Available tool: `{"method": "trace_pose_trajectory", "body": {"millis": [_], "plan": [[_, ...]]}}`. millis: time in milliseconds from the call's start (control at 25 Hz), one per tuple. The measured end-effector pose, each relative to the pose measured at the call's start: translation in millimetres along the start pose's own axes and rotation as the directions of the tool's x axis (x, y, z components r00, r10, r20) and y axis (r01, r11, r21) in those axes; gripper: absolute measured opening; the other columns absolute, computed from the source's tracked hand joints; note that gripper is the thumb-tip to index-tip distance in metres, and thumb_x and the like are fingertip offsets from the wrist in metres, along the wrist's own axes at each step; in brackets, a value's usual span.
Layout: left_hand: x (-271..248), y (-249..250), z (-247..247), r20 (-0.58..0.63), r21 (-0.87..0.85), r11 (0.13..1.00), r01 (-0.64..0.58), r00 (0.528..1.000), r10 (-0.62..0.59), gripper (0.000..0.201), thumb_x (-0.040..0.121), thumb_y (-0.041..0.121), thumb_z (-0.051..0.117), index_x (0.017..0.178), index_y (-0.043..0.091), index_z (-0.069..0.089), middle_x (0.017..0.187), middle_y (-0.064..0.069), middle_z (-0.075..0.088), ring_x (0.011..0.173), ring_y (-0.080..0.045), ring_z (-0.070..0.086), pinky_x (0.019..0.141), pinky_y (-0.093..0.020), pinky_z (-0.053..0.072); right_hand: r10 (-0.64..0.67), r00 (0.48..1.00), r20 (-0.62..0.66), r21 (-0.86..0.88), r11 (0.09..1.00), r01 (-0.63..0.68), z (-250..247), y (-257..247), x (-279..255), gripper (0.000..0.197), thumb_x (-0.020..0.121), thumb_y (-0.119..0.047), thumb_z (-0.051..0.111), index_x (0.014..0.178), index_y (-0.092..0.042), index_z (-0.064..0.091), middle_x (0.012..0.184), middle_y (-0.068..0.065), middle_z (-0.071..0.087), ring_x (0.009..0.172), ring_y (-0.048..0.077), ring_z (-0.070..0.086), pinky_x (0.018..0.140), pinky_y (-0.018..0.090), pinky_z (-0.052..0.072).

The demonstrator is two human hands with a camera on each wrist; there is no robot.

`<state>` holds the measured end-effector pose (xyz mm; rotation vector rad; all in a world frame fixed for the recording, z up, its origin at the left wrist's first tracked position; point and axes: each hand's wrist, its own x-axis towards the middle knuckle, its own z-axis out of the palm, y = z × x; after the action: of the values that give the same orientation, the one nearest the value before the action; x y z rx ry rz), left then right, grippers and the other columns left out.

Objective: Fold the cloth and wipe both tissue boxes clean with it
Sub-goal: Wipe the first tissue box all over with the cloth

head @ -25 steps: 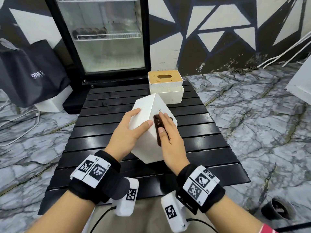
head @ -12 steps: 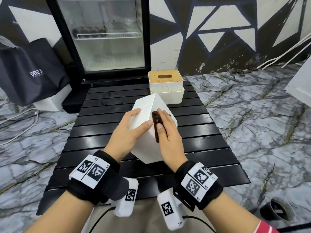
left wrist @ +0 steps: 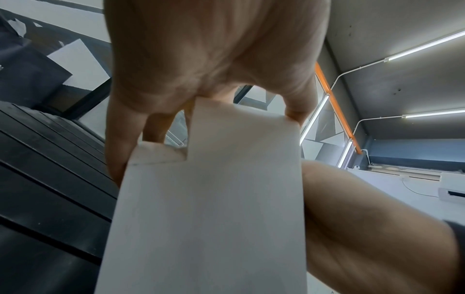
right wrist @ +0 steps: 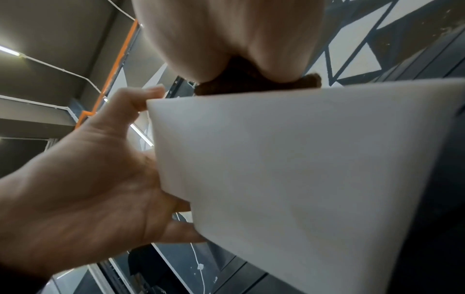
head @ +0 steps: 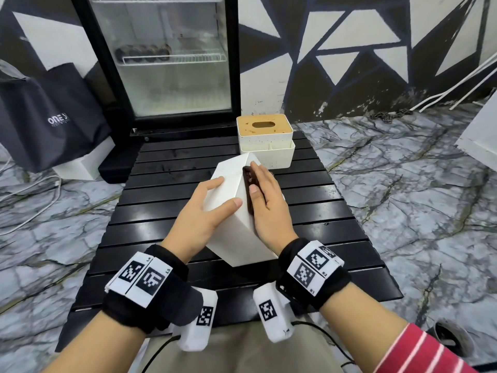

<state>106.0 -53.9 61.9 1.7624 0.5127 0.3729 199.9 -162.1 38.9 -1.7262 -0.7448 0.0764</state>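
Observation:
A plain white tissue box (head: 239, 238) stands tilted on one edge at the middle of the black slatted table (head: 188, 162). My left hand (head: 228, 191) grips its left face, thumb over the upper ridge. My right hand (head: 258, 179) lies flat on the right face and presses a folded dark brown cloth (head: 247, 176) against it. The left wrist view has the box (left wrist: 208, 199) under my fingers (left wrist: 120, 151). In the right wrist view the cloth (right wrist: 241, 83) is squeezed between palm and box (right wrist: 289, 159). A second tissue box (head: 265, 130) with a stained wooden lid sits at the table's far edge.
A glass-door fridge (head: 172, 63) stands right behind the table. A dark tote bag (head: 51, 117) leans on the wall at the left. Marble floor (head: 403, 184) surrounds the table. White cables (head: 32, 205) trail on the left.
My right hand has slid the cloth along the box's right face, away from me toward its far upper end. The left hand keeps its hold.

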Motion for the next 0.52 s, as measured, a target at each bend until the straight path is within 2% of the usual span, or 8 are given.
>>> {"method": "trace_pose_trajectory", "body": {"millis": [120, 160, 280, 320, 440, 520], "plan": [[-2, 1, 1, -0.009, -0.006, 1.0, 0.001, 1.0, -0.001, 0.073, 0.06, 0.055, 0.067, 0.128, 0.038, 0.047, 0.125, 0.019, 0.052, 0.112, -0.007, 0.054, 0.092, -0.027, 0.045, 0.035, 0.999, 0.001, -0.011, 0.999, -0.035, 1, 1, -5, 0.042, 0.098, -0.014, 0.036, 0.14, -0.02, 0.034, 0.149, -0.002, 0.029, 0.138, 0.005, 0.018, 0.101, -0.001, 0.008], [-2, 2, 2, -0.009, 0.001, 1.0, -0.002, 1.0, 0.002, 0.073, 0.06, 0.056, 0.067, 0.128, 0.038, 0.047, 0.124, 0.021, 0.052, 0.111, -0.007, 0.054, 0.091, -0.026, 0.045, 0.039, 0.999, -0.001, 0.0, 0.999, -0.039, 2, -2, -5, 0.042, 0.098, -0.013, 0.036, 0.14, -0.019, 0.033, 0.148, -0.002, 0.029, 0.138, 0.006, 0.018, 0.103, 0.001, 0.008], [-2, 4, 6, -0.01, 0.046, 0.999, -0.006, 1.0, 0.007, 0.071, 0.062, 0.055, 0.064, 0.128, 0.039, 0.046, 0.124, 0.021, 0.049, 0.114, -0.008, 0.051, 0.091, -0.026, 0.042, 0.035, 0.999, -0.001, 0.062, 0.997, -0.035, 0, -8, 3, 0.043, 0.098, -0.011, 0.036, 0.14, -0.02, 0.032, 0.148, 0.0, 0.029, 0.138, 0.009, 0.02, 0.112, 0.02, 0.014], [-1, 4, 6, -0.009, 0.057, 0.998, -0.004, 1.0, 0.004, 0.072, 0.061, 0.056, 0.064, 0.128, 0.039, 0.045, 0.124, 0.021, 0.049, 0.114, -0.008, 0.051, 0.091, -0.027, 0.042, 0.035, 0.999, 0.003, 0.068, 0.997, -0.035, -2, -8, 7, 0.043, 0.098, -0.012, 0.035, 0.14, -0.021, 0.032, 0.148, 0.0, 0.028, 0.138, 0.008, 0.021, 0.113, 0.023, 0.016], [-1, 4, 8, -0.011, 0.066, 0.998, -0.007, 1.0, 0.007, 0.08, 0.05, 0.066, 0.063, 0.125, 0.043, 0.046, 0.125, 0.021, 0.05, 0.114, -0.01, 0.052, 0.094, -0.029, 0.044, 0.071, 0.997, -0.011, 0.074, 0.995, -0.07, -7, 0, 10, 0.043, 0.098, -0.015, 0.035, 0.14, -0.025, 0.033, 0.147, -0.002, 0.029, 0.132, 0.004, 0.026, 0.11, 0.02, 0.019], [-3, 5, 10, -0.012, 0.089, 0.996, -0.007, 1.0, 0.008, 0.077, 0.053, 0.065, 0.064, 0.124, 0.044, 0.046, 0.127, 0.017, 0.05, 0.114, -0.011, 0.052, 0.092, -0.028, 0.044, 0.11, 0.993, -0.033, 0.088, 0.99, -0.107, -9, 4, 6, 0.043, 0.098, -0.015, 0.036, 0.139, -0.026, 0.032, 0.146, -0.003, 0.03, 0.127, 0.001, 0.029, 0.106, 0.018, 0.019]]}}
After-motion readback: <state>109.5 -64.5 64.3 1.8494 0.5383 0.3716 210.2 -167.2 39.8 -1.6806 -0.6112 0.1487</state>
